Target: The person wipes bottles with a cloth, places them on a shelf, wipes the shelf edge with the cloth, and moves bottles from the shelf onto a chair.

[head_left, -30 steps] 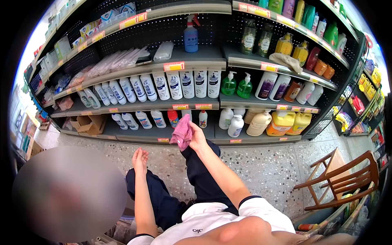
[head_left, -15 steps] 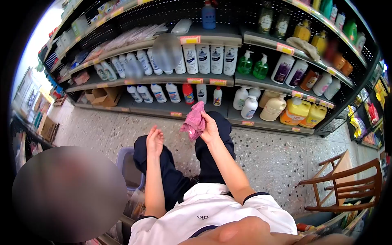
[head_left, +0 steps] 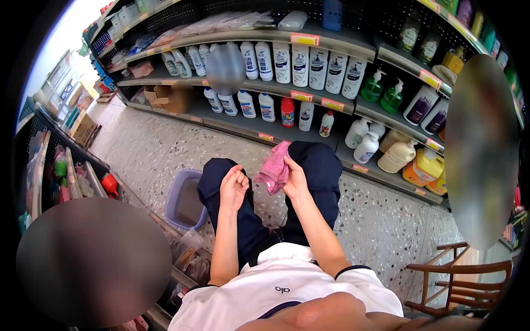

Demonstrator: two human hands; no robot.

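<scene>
A crumpled pink cloth (head_left: 274, 170) hangs from my right hand (head_left: 295, 177), pinched between thumb and fingers above my right knee. My left hand (head_left: 234, 188) is empty, its fingers loosely bent and the palm turned up, just left of the cloth and apart from it. On the floor beside my left leg stands a pale purple basin (head_left: 185, 198); water seems to lie in it, though I cannot be sure.
Ahead, shelves (head_left: 243, 127) carry rows of white bottles (head_left: 317, 69), green pump bottles (head_left: 372, 86) and yellow jugs (head_left: 422, 165). A wooden chair (head_left: 452, 270) stands to the right. Another shelf (head_left: 88, 179) runs along the left. Blurred patches hide parts of the view.
The view has swung left, so the shelves sit farther right and more of the basin shows. My left fingers have curled a little more. The cloth stays in my right hand.
</scene>
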